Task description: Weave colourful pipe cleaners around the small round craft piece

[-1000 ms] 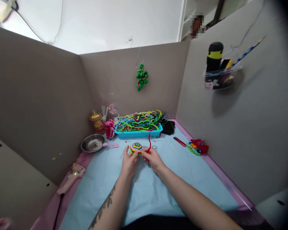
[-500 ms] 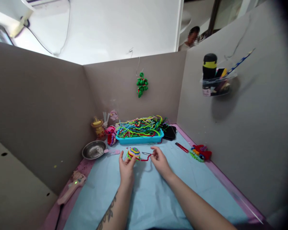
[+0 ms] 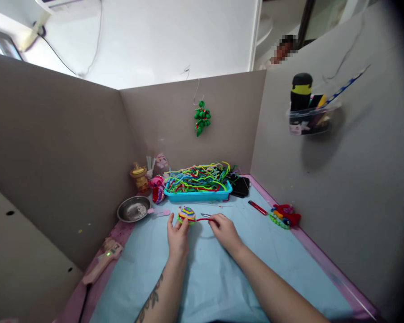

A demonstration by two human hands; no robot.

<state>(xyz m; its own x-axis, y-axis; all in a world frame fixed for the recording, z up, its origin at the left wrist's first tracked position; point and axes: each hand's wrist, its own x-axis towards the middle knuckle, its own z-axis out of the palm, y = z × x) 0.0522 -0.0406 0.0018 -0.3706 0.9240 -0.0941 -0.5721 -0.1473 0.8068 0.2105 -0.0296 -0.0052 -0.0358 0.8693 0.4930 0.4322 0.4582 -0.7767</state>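
Note:
My left hand [image 3: 177, 233] is closed on a small domed piece [image 3: 187, 214] striped in yellow, purple, blue, green and red, pinching its near edge between thumb and fingers. From the piece's right side a red pipe cleaner [image 3: 202, 220] runs out nearly straight. Its other end is pinched by my right hand [image 3: 225, 229], whose fingertips hide that end. Just beyond these fingers lies a slim pointed metal tool [image 3: 205, 215], partly covered by the hand.
Behind the hands stands a blue tray [image 3: 198, 196] heaped with colourful pipe cleaners. To the left are a metal bowl [image 3: 126, 213] and a lit glue gun [image 3: 104, 264]. A red cutter [image 3: 257, 207] and a red-green craft piece [image 3: 284, 216] lie right. Grey partitions enclose the table.
My right hand has lowered and its fingers have closed together on the red pipe cleaner, which went from bent to nearly straight. The view has shifted slightly. My left hand keeps its hold.

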